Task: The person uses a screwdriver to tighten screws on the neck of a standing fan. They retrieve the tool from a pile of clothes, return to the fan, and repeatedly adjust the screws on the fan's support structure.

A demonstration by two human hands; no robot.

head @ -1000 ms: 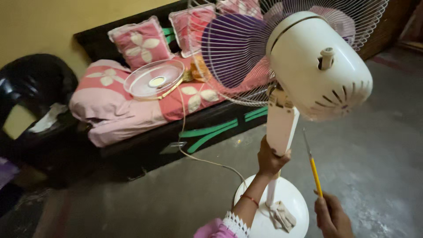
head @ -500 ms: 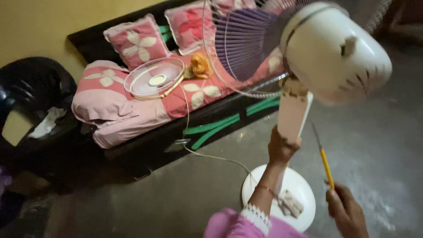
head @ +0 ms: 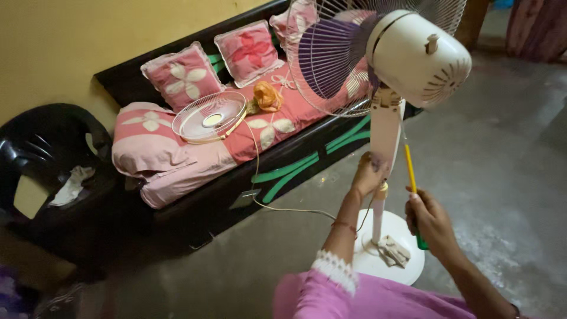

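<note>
Pink cushions [head: 183, 75]: three; one fan [head: 387, 136].

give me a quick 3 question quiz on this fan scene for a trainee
1. True or false: the left hand grips the white stand of the pedestal fan.
2. What does the right hand hold?
A. a hammer
B. a screwdriver with a yellow shaft
C. a cloth
3. Fill in: the detached fan guard lies on the ____.

Key
1. True: the fingers wrap the column below the motor housing.
2. B: the screwdriver points up beside the column, its green handle in the hand.
3. Sofa: it rests on the pink cushions, next to an orange cloth.
</note>
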